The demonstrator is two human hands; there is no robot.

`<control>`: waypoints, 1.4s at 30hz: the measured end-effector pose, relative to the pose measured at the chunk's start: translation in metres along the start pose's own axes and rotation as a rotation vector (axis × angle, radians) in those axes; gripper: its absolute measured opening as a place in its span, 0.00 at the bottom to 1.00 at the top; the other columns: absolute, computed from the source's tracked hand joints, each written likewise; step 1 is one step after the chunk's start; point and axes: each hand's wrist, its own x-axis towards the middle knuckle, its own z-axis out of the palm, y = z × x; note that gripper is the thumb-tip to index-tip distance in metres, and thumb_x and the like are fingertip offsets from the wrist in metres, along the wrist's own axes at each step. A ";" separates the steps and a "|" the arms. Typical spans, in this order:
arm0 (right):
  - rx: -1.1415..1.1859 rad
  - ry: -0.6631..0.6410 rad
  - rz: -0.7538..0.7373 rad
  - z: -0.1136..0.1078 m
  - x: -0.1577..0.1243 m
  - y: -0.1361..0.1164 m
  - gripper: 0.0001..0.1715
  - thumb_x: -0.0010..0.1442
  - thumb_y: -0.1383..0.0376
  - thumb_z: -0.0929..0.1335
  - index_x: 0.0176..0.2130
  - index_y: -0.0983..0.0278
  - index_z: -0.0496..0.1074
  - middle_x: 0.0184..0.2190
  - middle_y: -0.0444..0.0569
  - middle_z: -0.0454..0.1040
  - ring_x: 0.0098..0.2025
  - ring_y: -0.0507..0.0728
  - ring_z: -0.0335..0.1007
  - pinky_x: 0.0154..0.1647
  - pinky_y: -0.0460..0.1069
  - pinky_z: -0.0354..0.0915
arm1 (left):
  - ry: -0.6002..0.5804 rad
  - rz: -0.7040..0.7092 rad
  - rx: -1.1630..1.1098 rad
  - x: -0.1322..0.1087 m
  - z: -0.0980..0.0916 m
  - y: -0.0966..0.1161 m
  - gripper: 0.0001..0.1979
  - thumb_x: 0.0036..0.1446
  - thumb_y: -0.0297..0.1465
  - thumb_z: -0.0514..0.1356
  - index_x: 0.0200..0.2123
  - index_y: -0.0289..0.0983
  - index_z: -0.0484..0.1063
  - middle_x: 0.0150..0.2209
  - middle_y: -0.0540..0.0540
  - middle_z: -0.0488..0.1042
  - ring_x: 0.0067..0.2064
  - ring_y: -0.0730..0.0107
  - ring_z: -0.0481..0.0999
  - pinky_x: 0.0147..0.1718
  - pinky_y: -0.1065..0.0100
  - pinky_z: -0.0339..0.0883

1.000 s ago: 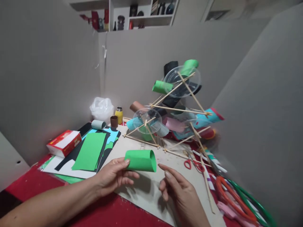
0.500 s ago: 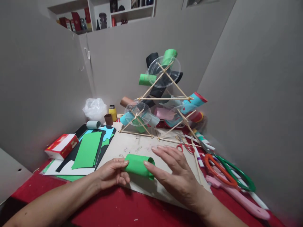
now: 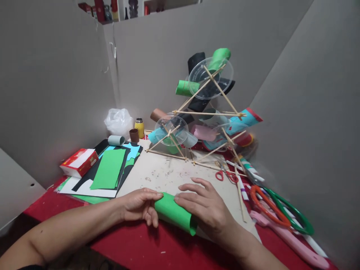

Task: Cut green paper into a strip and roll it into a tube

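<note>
A green paper tube [image 3: 174, 214] is held low above the front edge of the beige board [image 3: 152, 174], its right end tilted down toward me. My left hand [image 3: 143, 205] pinches the tube's left end between thumb and fingers. Across its upper side rest the outstretched fingers of my right hand [image 3: 206, 206], touching the paper without wrapping round it; its thumb is hidden. Behind the hands stands a framework of wooden sticks [image 3: 208, 112] carrying clear plastic discs [image 3: 194, 88] and several coloured tubes.
Left lie green paper sheets [image 3: 109, 168], a red tissue box [image 3: 80, 162] and a grey tube [image 3: 116, 140]. A brown tube [image 3: 134, 135], yellow bottle [image 3: 139, 127] and plastic bag [image 3: 118, 122] stand behind. Right are red-handled scissors [image 3: 226, 176], larger scissors [image 3: 271, 208] and a pink glue gun [image 3: 295, 243].
The green tube has turned, its right end now lower and nearer me. My right fingers have come down onto its top. The view has shifted left and downward.
</note>
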 end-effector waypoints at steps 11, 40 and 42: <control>0.570 0.019 0.875 -0.008 0.010 -0.001 0.16 0.50 0.70 0.62 0.28 0.63 0.79 0.28 0.47 0.78 0.31 0.56 0.73 0.31 0.47 0.67 | 0.193 0.346 0.371 0.001 0.004 0.007 0.24 0.47 0.36 0.69 0.47 0.35 0.70 0.33 0.47 0.76 0.24 0.72 0.77 0.25 0.74 0.69; 0.798 -0.108 1.047 -0.003 0.014 -0.024 0.20 0.49 0.69 0.62 0.36 0.65 0.81 0.26 0.45 0.78 0.27 0.54 0.71 0.25 0.43 0.64 | 0.215 0.797 0.968 0.009 0.007 -0.009 0.09 0.58 0.29 0.60 0.33 0.33 0.80 0.29 0.42 0.75 0.32 0.68 0.73 0.32 0.70 0.65; 0.829 -0.128 1.040 -0.003 0.013 -0.023 0.20 0.50 0.69 0.62 0.36 0.64 0.81 0.27 0.44 0.79 0.28 0.54 0.72 0.26 0.43 0.65 | 0.209 0.796 0.970 0.009 0.007 -0.009 0.09 0.58 0.28 0.60 0.33 0.33 0.80 0.29 0.42 0.76 0.32 0.69 0.73 0.32 0.70 0.65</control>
